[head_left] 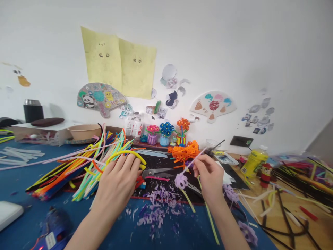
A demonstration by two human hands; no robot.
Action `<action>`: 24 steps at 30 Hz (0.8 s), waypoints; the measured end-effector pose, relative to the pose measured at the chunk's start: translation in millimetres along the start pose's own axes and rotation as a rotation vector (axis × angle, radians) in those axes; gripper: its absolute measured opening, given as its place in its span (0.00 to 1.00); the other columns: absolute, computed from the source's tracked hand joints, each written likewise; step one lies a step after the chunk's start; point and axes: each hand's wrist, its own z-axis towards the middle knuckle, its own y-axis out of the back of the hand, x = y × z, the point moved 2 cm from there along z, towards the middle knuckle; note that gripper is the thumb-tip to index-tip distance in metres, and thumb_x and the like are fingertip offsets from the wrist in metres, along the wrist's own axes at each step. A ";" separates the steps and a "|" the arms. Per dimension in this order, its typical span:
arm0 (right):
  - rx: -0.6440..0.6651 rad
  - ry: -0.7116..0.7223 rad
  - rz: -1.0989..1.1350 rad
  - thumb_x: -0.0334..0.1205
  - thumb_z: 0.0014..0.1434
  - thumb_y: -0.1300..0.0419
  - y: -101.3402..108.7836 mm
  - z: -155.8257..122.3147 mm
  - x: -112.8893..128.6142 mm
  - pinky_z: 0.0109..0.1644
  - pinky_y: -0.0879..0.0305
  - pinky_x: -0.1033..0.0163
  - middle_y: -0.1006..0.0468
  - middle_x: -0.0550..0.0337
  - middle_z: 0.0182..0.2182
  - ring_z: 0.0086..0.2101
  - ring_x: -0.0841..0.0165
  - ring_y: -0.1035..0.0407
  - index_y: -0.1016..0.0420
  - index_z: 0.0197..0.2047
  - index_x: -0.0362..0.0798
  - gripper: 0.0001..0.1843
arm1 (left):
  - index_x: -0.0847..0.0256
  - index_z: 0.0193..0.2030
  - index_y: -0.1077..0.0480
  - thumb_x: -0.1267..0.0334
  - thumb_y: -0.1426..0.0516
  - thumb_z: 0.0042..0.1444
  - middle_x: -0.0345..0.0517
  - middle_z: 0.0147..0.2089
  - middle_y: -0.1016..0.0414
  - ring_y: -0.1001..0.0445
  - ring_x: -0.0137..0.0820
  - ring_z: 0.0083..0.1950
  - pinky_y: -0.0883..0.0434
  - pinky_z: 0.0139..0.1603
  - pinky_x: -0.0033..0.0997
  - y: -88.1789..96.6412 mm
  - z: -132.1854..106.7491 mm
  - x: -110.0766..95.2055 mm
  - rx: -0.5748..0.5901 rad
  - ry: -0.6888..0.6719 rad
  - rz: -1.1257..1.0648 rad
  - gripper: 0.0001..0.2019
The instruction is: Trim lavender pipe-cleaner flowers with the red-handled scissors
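My right hand (pixel 209 172) is closed in a pinch on the thin stem of a lilac pipe-cleaner flower (pixel 181 181). The bloom hangs at the stem's lower left end, over the black mat. My left hand (pixel 121 178) is curled at the right edge of a pile of coloured pipe cleaners (pixel 85 170); its fingertips are hidden, so what it grips does not show. A yellow pipe cleaner (pixel 127 152) arches just beyond its knuckles. Close to that hand lie scissors (pixel 160 172), blades pointing right. Purple fluff clippings (pixel 158 208) are scattered between my forearms.
Orange pipe-cleaner flowers (pixel 186 151) are heaped behind my hands, near small potted flowers (pixel 166 133). A blue glue gun (pixel 53 231) lies front left. More lilac flowers (pixel 247 233) sit right of my forearm. A yellow bottle (pixel 255 161) stands at right.
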 end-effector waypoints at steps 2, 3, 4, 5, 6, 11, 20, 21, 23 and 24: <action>0.016 -0.009 -0.008 0.41 0.51 0.39 -1.0 -0.2 0.1 0.18 0.46 0.70 0.33 0.67 0.16 0.16 0.76 0.42 0.31 0.23 0.46 0.10 | 0.60 0.38 0.31 0.64 0.49 0.58 0.49 0.39 0.29 0.33 0.43 0.40 0.39 0.40 0.40 0.2 -0.2 -0.4 -0.001 0.025 -0.006 0.07; 0.027 -0.014 -0.011 0.41 0.51 0.39 -1.5 -0.4 0.3 0.18 0.45 0.70 0.33 0.67 0.17 0.16 0.76 0.42 0.31 0.23 0.46 0.10 | 0.60 0.38 0.31 0.64 0.50 0.59 0.50 0.39 0.29 0.32 0.43 0.41 0.39 0.41 0.40 0.1 -0.2 -0.9 0.012 0.046 -0.017 0.08; 0.041 -0.019 -0.014 0.41 0.51 0.39 -2.0 -0.6 0.7 0.19 0.45 0.70 0.34 0.67 0.17 0.16 0.76 0.42 0.31 0.23 0.46 0.10 | 0.60 0.38 0.31 0.64 0.50 0.58 0.51 0.40 0.29 0.32 0.44 0.42 0.39 0.42 0.41 0.0 -0.2 -1.5 0.032 0.071 -0.036 0.08; 0.060 -0.024 -0.016 0.42 0.52 0.39 -2.8 -0.9 1.3 0.19 0.45 0.70 0.34 0.67 0.17 0.16 0.76 0.42 0.31 0.23 0.46 0.10 | 0.61 0.39 0.31 0.64 0.50 0.58 0.53 0.41 0.29 0.32 0.45 0.43 0.39 0.43 0.41 -0.5 -0.1 -2.2 0.060 0.102 -0.068 0.09; 0.085 -0.032 -0.014 0.42 0.52 0.40 -3.9 -1.3 2.0 0.19 0.45 0.70 0.34 0.67 0.17 0.16 0.76 0.42 0.32 0.23 0.46 0.10 | 0.61 0.40 0.31 0.63 0.50 0.57 0.53 0.42 0.28 0.32 0.45 0.44 0.39 0.43 0.41 -1.4 -0.2 -2.8 0.097 0.144 -0.117 0.09; 0.322 -0.163 0.089 0.42 0.54 0.40 -16.6 -7.7 5.7 0.21 0.44 0.69 0.32 0.66 0.18 0.17 0.76 0.40 0.32 0.23 0.46 0.11 | 0.58 0.34 0.36 0.54 0.50 0.56 0.45 0.32 0.28 0.31 0.38 0.33 0.40 0.31 0.33 -16.2 -3.7 -10.2 0.421 0.480 -0.695 0.10; 0.634 -0.294 0.169 0.41 0.55 0.41 -38.6 -28.6 6.0 0.24 0.41 0.69 0.32 0.68 0.18 0.18 0.75 0.38 0.33 0.25 0.46 0.11 | 0.60 0.28 0.41 0.56 0.40 0.47 0.31 0.24 0.41 0.45 0.23 0.26 0.46 0.28 0.23 -9.0 -2.6 -42.5 0.581 0.576 -1.786 0.14; 0.639 -0.293 0.161 0.42 0.56 0.41 -39.8 -29.7 5.9 0.24 0.41 0.69 0.32 0.68 0.18 0.18 0.75 0.38 0.33 0.25 0.46 0.11 | 0.60 0.28 0.41 0.57 0.39 0.47 0.31 0.24 0.41 0.45 0.22 0.26 0.47 0.27 0.23 -8.0 -2.6 -44.0 0.586 0.580 -1.835 0.14; 0.636 -0.288 0.137 0.43 0.55 0.40 -41.4 -30.9 6.0 0.24 0.42 0.69 0.32 0.68 0.18 0.18 0.75 0.38 0.33 0.25 0.46 0.12 | 0.60 0.28 0.40 0.58 0.38 0.45 0.31 0.24 0.41 0.45 0.22 0.26 0.47 0.27 0.22 -8.4 -2.9 -45.7 0.586 0.597 -1.904 0.14; 0.633 -0.285 0.128 0.43 0.55 0.40 -41.9 -31.1 6.2 0.24 0.42 0.69 0.32 0.68 0.18 0.18 0.75 0.39 0.33 0.25 0.46 0.12 | 0.60 0.28 0.40 0.59 0.37 0.44 0.31 0.24 0.40 0.45 0.21 0.26 0.47 0.27 0.22 -9.5 -3.1 -46.0 0.580 0.607 -1.923 0.15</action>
